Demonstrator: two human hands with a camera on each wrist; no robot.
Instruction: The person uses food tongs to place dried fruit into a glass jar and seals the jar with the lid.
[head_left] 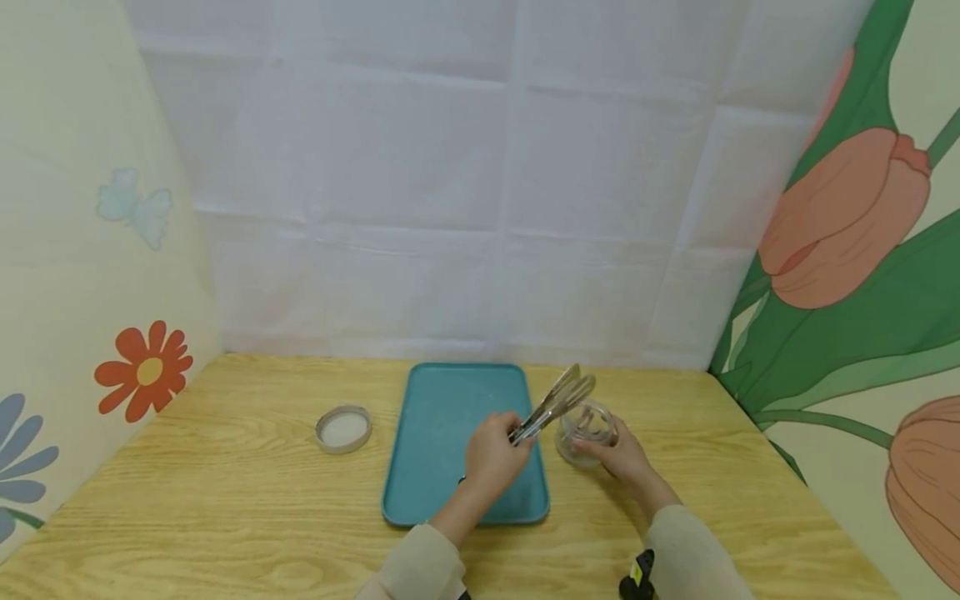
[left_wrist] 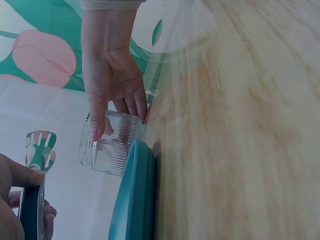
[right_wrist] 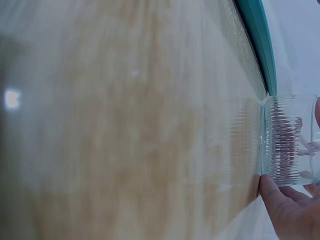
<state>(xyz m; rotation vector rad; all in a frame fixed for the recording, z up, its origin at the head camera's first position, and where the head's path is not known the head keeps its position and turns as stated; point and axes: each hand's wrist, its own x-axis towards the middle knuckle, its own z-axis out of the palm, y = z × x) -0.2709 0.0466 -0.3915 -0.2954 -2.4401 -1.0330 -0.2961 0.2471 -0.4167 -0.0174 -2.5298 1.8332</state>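
My left hand [head_left: 495, 454] grips a pair of metal tongs [head_left: 555, 406] by the handles, above the right side of the blue-green tray [head_left: 450, 400]. The slotted tong heads point up and right, overlapping the glass jar in the head view. My right hand [head_left: 626, 458] holds the clear glass jar [head_left: 573, 450] from its right side, thumb near the rim and fingers round the wall. The jar stands upright and open on the table, beside the tray. Its ribbed lower wall [right_wrist: 282, 145] shows in the right wrist view, with a pinkish shape behind the glass.
A round jar lid [head_left: 343, 429] with a pale inside lies on the wood-grain table [head_left: 247, 500], left of the tray. A white sheet [head_left: 412, 167] hangs behind the table. Flower-printed panels [head_left: 847, 225] stand at both sides.
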